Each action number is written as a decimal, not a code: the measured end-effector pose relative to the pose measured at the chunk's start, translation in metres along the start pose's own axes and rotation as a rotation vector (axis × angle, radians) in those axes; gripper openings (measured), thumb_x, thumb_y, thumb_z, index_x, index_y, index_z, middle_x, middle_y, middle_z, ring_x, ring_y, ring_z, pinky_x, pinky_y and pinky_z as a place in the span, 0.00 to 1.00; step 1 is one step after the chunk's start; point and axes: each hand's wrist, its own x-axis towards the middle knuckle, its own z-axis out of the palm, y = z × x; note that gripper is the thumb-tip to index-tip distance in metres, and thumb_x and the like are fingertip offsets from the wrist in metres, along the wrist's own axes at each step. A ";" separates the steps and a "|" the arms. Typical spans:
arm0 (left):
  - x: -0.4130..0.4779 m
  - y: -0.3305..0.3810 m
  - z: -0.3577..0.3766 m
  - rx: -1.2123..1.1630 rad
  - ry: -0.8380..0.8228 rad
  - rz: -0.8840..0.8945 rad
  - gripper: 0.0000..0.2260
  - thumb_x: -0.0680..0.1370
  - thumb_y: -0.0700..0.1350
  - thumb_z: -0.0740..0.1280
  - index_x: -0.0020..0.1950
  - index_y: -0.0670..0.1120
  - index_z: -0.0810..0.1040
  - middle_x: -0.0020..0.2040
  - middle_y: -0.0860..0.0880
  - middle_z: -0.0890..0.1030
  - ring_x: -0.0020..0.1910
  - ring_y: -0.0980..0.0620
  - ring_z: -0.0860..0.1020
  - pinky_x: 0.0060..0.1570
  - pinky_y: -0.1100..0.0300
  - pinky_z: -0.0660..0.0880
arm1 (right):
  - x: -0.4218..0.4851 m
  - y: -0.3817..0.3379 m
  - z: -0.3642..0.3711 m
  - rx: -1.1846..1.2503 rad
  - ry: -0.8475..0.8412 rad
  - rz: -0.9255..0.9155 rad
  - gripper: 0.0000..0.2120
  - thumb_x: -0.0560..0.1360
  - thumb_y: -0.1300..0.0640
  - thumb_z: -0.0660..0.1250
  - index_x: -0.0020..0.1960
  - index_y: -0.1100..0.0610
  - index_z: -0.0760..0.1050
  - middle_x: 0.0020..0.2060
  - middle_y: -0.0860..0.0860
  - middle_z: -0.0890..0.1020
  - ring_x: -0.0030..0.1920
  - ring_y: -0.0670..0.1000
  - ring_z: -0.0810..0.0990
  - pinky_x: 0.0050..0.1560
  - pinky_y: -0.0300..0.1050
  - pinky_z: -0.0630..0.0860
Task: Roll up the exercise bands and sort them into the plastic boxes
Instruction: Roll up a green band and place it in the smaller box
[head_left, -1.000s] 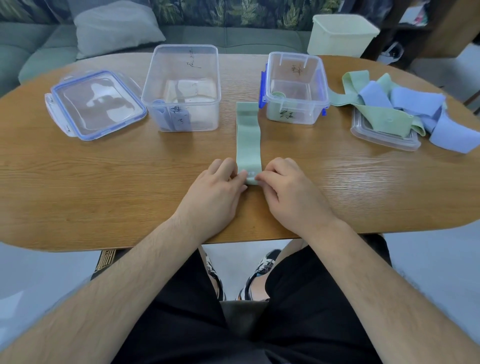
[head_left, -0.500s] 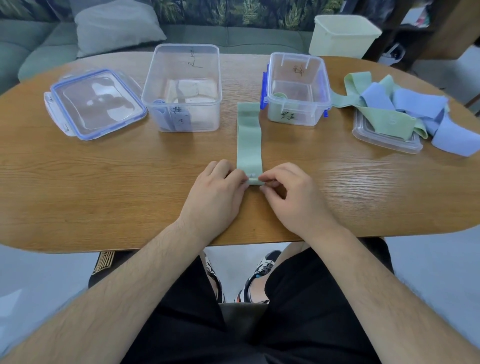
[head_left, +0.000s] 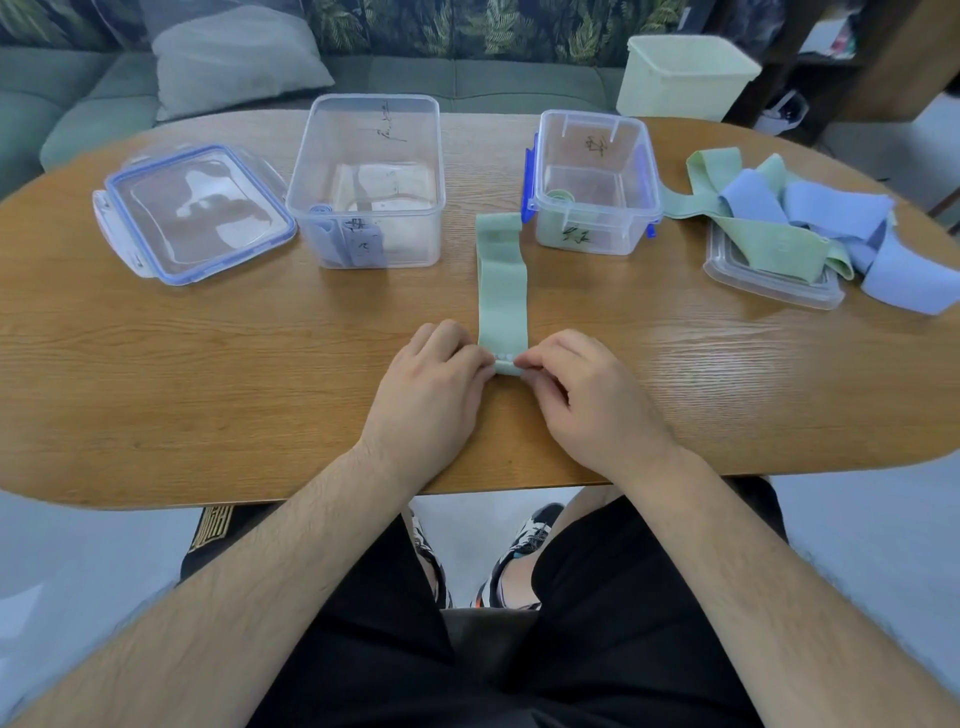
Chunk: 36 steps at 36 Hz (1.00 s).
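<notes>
A person sits at an oval wooden surface (head_left: 208, 374) with a visible grain and a soft sheen. A pale green, flat, matte exercise band (head_left: 503, 280) lies straight along the middle of it. It runs away from the person towards the gap between two clear plastic boxes.

The near end of the band is curled into a small, tight roll. The left hand (head_left: 431, 384) and right hand (head_left: 587, 400) sit on either side of that roll, knuckles up. Their fingers (head_left: 530, 361) are bent inward, and the tips pinch the roll at its two ends. The rest of the band lies flat on the wood beyond the fingertips.

The large clear rectangular plastic box (head_left: 410, 239), left of the band's far end, has rounded corners and handwriting on its walls. A rolled pale blue band (head_left: 324, 228) stands in its front left corner. The smaller clear plastic box with blue clasps (head_left: 623, 228) stands just right of the band's far end. It holds a rolled green band (head_left: 558, 196) against its left wall.

A clear lid with a blue rim (head_left: 197, 213) lies flat at the far left. At the right, a loose heap of green and blue bands (head_left: 779, 218) rests partly on a second clear lid (head_left: 769, 288).
</notes>
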 end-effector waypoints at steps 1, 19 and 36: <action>0.001 0.001 0.000 0.003 0.002 -0.004 0.07 0.81 0.43 0.67 0.49 0.41 0.83 0.48 0.44 0.78 0.45 0.43 0.76 0.47 0.46 0.77 | 0.002 0.000 -0.001 0.005 -0.007 0.006 0.07 0.80 0.60 0.67 0.56 0.58 0.83 0.49 0.50 0.80 0.51 0.51 0.78 0.54 0.42 0.75; 0.006 0.000 -0.004 0.008 -0.031 0.044 0.07 0.80 0.41 0.66 0.50 0.40 0.83 0.44 0.44 0.77 0.43 0.41 0.76 0.44 0.45 0.77 | 0.008 0.001 -0.001 0.024 -0.004 0.006 0.06 0.78 0.62 0.68 0.54 0.57 0.80 0.47 0.46 0.77 0.47 0.41 0.71 0.50 0.40 0.75; 0.007 -0.002 -0.007 -0.038 -0.055 0.024 0.07 0.82 0.44 0.65 0.51 0.43 0.81 0.46 0.46 0.77 0.44 0.43 0.77 0.44 0.44 0.76 | 0.014 0.000 0.001 -0.029 -0.033 0.055 0.08 0.81 0.57 0.64 0.53 0.55 0.81 0.44 0.42 0.73 0.45 0.42 0.70 0.45 0.40 0.73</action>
